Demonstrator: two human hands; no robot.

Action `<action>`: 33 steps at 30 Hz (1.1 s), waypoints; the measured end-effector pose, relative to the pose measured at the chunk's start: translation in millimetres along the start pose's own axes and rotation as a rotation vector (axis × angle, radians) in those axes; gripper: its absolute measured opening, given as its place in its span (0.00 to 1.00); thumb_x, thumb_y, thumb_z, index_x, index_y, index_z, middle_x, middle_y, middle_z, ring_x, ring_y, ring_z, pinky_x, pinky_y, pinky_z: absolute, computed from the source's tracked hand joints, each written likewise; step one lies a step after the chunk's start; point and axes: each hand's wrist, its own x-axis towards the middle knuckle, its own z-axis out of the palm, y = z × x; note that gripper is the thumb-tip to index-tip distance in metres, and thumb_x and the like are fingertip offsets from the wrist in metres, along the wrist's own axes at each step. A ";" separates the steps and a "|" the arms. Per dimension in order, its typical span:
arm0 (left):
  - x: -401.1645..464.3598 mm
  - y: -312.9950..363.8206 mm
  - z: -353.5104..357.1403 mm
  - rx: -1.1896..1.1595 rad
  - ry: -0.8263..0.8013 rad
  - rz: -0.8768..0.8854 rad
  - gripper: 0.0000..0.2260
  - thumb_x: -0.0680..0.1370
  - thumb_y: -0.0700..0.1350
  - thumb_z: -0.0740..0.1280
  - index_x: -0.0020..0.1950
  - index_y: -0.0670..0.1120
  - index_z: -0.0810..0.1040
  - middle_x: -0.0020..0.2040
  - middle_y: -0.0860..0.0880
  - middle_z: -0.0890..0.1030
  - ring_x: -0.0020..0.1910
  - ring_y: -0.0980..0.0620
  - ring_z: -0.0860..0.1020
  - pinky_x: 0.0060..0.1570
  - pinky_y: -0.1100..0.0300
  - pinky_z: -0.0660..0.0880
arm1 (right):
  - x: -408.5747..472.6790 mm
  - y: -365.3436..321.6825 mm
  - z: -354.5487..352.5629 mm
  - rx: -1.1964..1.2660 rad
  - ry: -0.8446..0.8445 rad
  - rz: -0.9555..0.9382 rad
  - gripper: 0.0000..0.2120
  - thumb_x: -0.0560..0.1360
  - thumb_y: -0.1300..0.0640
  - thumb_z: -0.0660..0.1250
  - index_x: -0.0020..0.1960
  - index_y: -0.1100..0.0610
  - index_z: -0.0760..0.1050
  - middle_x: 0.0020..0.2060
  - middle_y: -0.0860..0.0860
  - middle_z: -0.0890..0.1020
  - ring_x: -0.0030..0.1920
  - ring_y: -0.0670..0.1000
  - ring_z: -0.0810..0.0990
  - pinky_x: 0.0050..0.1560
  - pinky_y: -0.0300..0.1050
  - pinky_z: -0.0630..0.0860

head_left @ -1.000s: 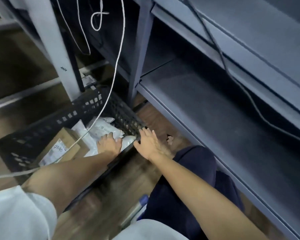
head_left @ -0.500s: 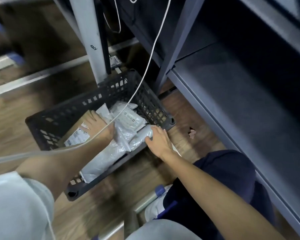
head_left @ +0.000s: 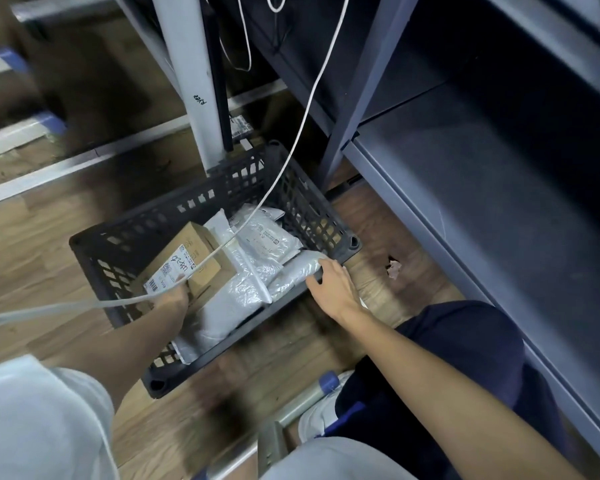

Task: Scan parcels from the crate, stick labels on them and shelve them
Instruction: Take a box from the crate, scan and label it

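Note:
A black slotted crate (head_left: 340, 245) stands on the wooden floor beside the shelf. Inside lie a cardboard box (head_left: 201, 251) with a white shipping label and several grey poly-bag parcels (head_left: 257, 258). My left hand (head_left: 174, 296) reaches into the crate and grips the near end of the cardboard box, thumb on its label. My right hand (head_left: 333, 282) rests on the crate's near right rim, its fingertips touching a grey bag (head_left: 298, 268) that lies against the rim.
A grey metal shelf (head_left: 482, 202) with a bare bottom board runs along the right. A white post (head_left: 191, 81) rises behind the crate. A white cable (head_left: 302, 109) hangs across the crate. My knee (head_left: 465, 341) is close to the shelf edge.
My left hand has shifted left off the grey bags onto the cardboard box and taken hold of it. My right hand stays at the crate's rim. The view has tilted down.

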 end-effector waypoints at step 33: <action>-71.9 -29.7 17.9 -0.153 -0.427 0.184 0.57 0.48 0.63 0.79 0.72 0.49 0.60 0.63 0.44 0.74 0.56 0.43 0.78 0.54 0.44 0.77 | -38.3 28.3 -93.3 0.130 0.219 0.159 0.25 0.80 0.50 0.54 0.74 0.58 0.59 0.72 0.54 0.64 0.71 0.55 0.64 0.71 0.52 0.60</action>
